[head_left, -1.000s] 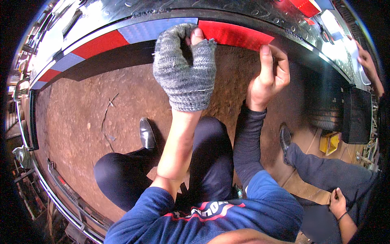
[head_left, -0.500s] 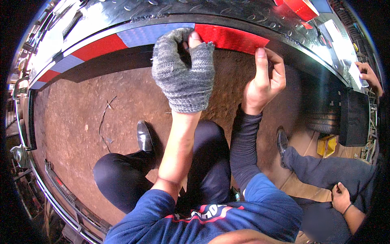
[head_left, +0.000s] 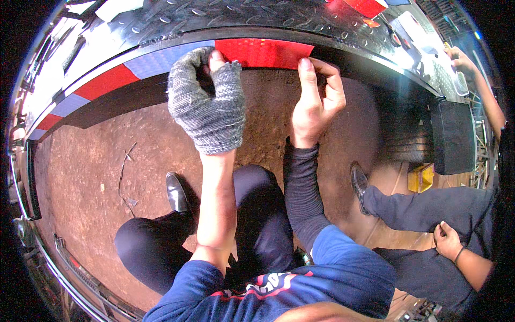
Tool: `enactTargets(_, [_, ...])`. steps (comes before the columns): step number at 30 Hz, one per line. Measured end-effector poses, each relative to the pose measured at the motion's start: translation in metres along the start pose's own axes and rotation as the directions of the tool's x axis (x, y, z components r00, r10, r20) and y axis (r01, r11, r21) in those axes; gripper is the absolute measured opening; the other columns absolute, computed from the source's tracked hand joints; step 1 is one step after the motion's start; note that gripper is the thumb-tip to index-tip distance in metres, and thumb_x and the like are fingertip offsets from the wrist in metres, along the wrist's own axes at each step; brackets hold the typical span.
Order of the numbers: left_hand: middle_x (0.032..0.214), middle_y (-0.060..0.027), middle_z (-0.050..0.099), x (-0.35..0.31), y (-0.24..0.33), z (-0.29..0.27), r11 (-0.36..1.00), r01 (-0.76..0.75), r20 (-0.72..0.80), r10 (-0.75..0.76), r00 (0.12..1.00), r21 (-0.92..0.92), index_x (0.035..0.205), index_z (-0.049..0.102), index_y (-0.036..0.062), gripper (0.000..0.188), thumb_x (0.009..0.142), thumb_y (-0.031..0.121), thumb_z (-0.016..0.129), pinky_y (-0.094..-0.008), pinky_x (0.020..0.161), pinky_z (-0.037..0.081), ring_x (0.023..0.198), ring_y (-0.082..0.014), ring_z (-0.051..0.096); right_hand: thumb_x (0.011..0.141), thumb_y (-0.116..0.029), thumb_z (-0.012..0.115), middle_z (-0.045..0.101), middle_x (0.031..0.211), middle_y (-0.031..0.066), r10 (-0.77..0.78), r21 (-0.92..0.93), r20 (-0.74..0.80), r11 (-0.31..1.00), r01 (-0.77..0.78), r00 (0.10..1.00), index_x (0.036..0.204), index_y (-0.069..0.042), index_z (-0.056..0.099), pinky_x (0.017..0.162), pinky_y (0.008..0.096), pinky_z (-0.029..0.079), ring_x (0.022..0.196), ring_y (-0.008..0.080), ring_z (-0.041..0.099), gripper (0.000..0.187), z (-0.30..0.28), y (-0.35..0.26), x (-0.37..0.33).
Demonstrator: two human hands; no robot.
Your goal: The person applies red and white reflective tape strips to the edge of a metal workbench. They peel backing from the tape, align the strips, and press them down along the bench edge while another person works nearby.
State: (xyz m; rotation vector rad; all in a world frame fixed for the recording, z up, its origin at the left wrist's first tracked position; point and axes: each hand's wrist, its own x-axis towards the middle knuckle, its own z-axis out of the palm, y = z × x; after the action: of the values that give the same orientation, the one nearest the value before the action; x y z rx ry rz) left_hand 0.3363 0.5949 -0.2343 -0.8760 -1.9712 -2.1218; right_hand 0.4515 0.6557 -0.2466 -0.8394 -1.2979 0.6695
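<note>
A red reflective tape strip lies along the front edge of a dark metal bed, next to a bluish-white strip. My left hand, in a grey knitted glove with bare fingertips, is closed at the red strip's left end, its thumb pressing near the seam. My right hand, ungloved below a black sleeve, pinches the strip's right lower corner between thumb and fingers. Whether that end is stuck down I cannot tell. More red and bluish-white strips alternate along the edge to the left.
Tread-patterned metal plate stretches behind the edge, with red pieces on it. At right are a tyre, a black mudflap and a yellow container. Another person sits at right; a person's hand reaches the plate's far right.
The view has swung, so the scene sits further left. Both my hands keep their holds on the red strip. The other person's hand at far right has shifted, with more forearm showing.
</note>
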Motion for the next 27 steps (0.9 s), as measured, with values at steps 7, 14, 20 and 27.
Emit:
enactTargets(7, [0.078, -0.007, 0.062, -0.0004, -0.0013, -0.0014, 1.0, -0.009, 0.001, 0.009, 1.0, 0.011, 0.088, 0.064, 0.0005, 0.009, 0.083, 0.007, 0.068, -0.029, 0.067, 0.048, 0.068, -0.016, 0.057, 0.083, -0.012, 0.075, 0.063, 0.081, 0.001, 0.03, -0.059, -0.013, 0.998, -0.03, 0.999, 0.082, -0.003, 0.069, 0.062, 0.0218, 0.038, 0.072, 0.0077, 0.053, 0.011, 0.0012, -0.007, -0.0004])
enactTargets(14, [0.079, -0.0081, 0.063, -0.0016, -0.0014, 0.003, 0.999, -0.012, -0.014, 0.012, 1.0, -0.03, 0.09, 0.065, 0.0001, 0.01, 0.084, 0.008, 0.067, -0.0295, 0.069, 0.049, 0.069, -0.0171, 0.059, 0.083, -0.011, 0.074, 0.063, 0.081, 0.002, -0.035, 0.007, -0.009, 0.999, 0.035, 0.999, 0.082, -0.003, 0.067, 0.07, 0.025, 0.043, 0.075, 0.0094, 0.055, 0.011, 0.0008, 0.0002, 0.0031])
enactTargets(20, [0.079, -0.0079, 0.064, -0.0021, -0.0012, 0.0022, 0.999, -0.048, -0.013, 0.048, 0.999, -0.014, 0.09, 0.065, 0.0001, 0.01, 0.086, 0.009, 0.067, -0.029, 0.067, 0.05, 0.068, -0.0153, 0.059, 0.084, -0.011, 0.074, 0.064, 0.08, 0.0024, -0.04, 0.021, -0.005, 0.999, 0.04, 0.999, 0.083, -0.003, 0.067, 0.074, 0.0255, 0.043, 0.078, 0.0099, 0.056, 0.011, 0.0019, -0.0048, 0.0032])
enactTargets(27, [0.079, -0.0062, 0.065, -0.0023, -0.0059, 0.001, 0.992, -0.118, -0.008, 0.118, 0.993, 0.044, 0.092, 0.064, -0.0002, 0.009, 0.09, 0.009, 0.064, -0.0256, 0.063, 0.051, 0.068, -0.0105, 0.061, 0.083, -0.012, 0.075, 0.064, 0.08, 0.0024, -0.067, -0.003, -0.006, 0.998, 0.067, 0.998, 0.082, -0.002, 0.067, 0.073, 0.026, 0.043, 0.077, 0.0106, 0.056, 0.012, 0.0017, 0.0007, 0.002])
